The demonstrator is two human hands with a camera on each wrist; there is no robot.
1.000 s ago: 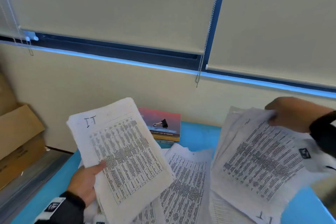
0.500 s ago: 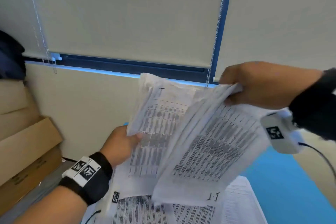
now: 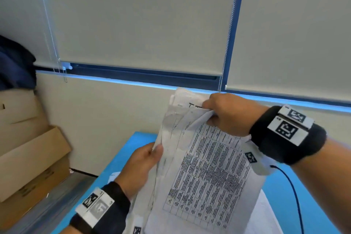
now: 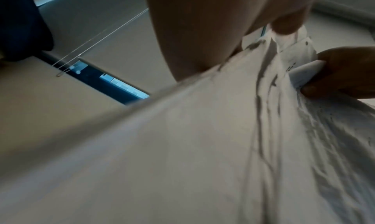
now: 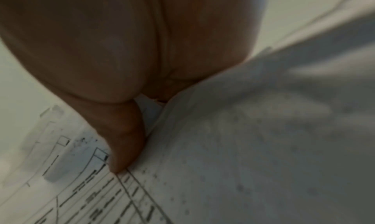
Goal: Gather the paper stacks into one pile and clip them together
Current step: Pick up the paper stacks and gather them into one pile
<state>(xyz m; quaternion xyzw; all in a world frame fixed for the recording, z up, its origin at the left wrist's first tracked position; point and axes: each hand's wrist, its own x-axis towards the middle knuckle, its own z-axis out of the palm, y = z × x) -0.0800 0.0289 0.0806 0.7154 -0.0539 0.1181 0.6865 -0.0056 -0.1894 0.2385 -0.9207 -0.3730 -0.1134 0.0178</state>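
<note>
A thick stack of printed papers [image 3: 207,173] stands nearly upright above the blue table [image 3: 121,157], its sheets uneven and fanned at the top. My left hand [image 3: 146,159] grips its left edge, thumb on the front. My right hand [image 3: 220,114] pinches the top edge, fingers curled over the sheets. In the left wrist view the papers [image 4: 202,147] fill the frame, with the right hand [image 4: 345,73] at their top corner. In the right wrist view my thumb [image 5: 123,144] presses on a printed page [image 5: 81,187]. More paper [image 3: 266,218] lies flat on the table below. No clip is in view.
Cardboard boxes [image 3: 28,157] are piled on the left, beside the table. A wall and a window with drawn roller blinds [image 3: 142,21] and a bead chain [image 3: 228,34] stand right behind the table. A black cable [image 3: 292,190] hangs from my right wrist.
The two separate stacks have come together into one bundle. My right hand has moved left and down onto its top edge, and my left hand now holds the bundle's left side.
</note>
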